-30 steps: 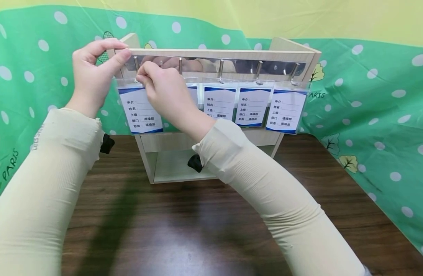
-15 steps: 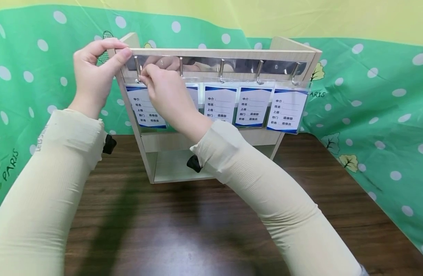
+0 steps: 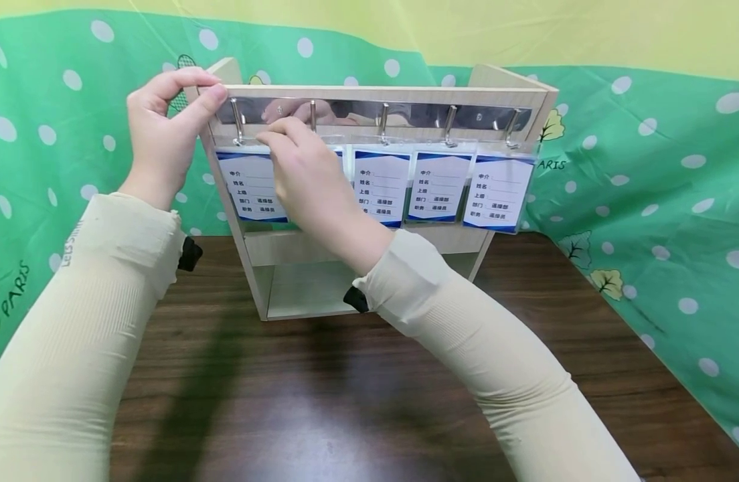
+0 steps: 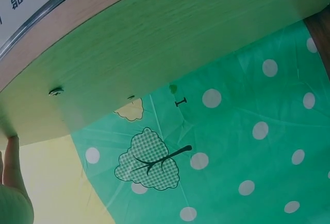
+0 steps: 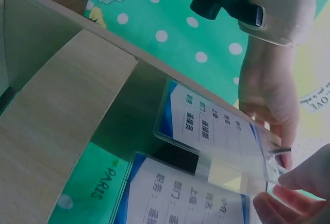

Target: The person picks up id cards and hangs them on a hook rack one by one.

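My left hand holds the upper left corner of a wooden rack, thumb against its front face. In the left wrist view a finger rests along the rack's side. From the leftmost hook hangs a clear badge holder with a white and blue card. My right hand is just right of that hook, its thumb and fingertips near the holder's top edge. In the right wrist view the fingertips of my right hand are close beside the same holder, which hangs from its hook.
Several more badge holders hang in a row from hooks on a shiny metal strip. The rack's lower shelf sits on a dark wooden table. A green dotted cloth stands behind and beside it.
My right hand first held the leftmost badge holder at its top, and the holder moved right and up onto the hook. The hand has now moved right, away from it. The left hand stays.
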Available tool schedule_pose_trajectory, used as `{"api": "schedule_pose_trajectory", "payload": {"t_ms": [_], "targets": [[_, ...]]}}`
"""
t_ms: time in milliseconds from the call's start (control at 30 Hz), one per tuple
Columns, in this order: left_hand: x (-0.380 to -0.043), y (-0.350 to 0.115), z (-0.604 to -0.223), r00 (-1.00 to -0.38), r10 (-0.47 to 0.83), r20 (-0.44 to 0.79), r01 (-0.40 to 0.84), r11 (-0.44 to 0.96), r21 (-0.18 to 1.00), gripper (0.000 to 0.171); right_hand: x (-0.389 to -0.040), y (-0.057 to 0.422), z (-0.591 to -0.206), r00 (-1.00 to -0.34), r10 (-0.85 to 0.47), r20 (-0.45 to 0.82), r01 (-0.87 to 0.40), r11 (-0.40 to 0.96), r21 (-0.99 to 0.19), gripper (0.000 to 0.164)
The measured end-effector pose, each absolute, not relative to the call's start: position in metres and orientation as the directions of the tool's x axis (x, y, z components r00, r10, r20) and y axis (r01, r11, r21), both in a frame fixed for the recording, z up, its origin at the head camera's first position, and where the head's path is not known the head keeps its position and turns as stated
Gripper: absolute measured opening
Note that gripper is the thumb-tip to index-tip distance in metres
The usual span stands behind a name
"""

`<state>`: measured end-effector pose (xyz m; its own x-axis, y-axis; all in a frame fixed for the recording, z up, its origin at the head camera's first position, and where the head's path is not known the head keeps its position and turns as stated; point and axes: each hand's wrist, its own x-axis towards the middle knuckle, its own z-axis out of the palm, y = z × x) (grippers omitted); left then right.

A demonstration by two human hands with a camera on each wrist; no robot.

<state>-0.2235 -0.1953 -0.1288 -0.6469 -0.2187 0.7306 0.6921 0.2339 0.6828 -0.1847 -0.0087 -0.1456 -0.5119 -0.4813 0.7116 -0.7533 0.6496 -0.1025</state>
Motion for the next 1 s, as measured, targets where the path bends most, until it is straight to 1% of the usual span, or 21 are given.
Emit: {"api": "schedule_pose_trajectory", "payload": {"t_ms": [133,233,467,633,733,1000], "targets": [[-0.224,-0.195,-0.129,-0.645,-0.227,0.730,0.691,0.236,0.684,0.011,-0.183,-0.002,-0.147,-0.480,-0.474,0.738,-0.786,0.606,-0.123,0.032],[-0.224,-0.194,-0.129,-0.641,-0.234,0.731,0.693,0.233,0.682,0.012,-0.181,0.002,-0.147,-0.471,-0.467,0.748,-0.804,0.577,-0.146,0.032],[-0.221,-0.190,-0.134,-0.656,-0.260,0.708,0.657,0.264,0.706,0.012,-0.178,0.014,-0.147,-0.450,-0.451,0.771,-0.831,0.527,-0.178,0.030],[-0.221,-0.190,-0.138,-0.650,-0.269,0.711,0.651,0.285,0.703,0.021,-0.172,0.025,-0.149,-0.436,-0.438,0.786,-0.849,0.490,-0.198,0.030],[-0.216,-0.191,-0.139,-0.658,-0.272,0.702,0.640,0.290,0.712,0.029,-0.170,0.035,-0.150,-0.424,-0.425,0.800,-0.864,0.456,-0.215,0.031],[-0.189,-0.188,-0.146,-0.707,-0.256,0.660,0.573,0.339,0.746,0.049,-0.165,0.068,-0.155,-0.441,-0.377,0.814,-0.855,0.453,-0.253,0.036]]}}
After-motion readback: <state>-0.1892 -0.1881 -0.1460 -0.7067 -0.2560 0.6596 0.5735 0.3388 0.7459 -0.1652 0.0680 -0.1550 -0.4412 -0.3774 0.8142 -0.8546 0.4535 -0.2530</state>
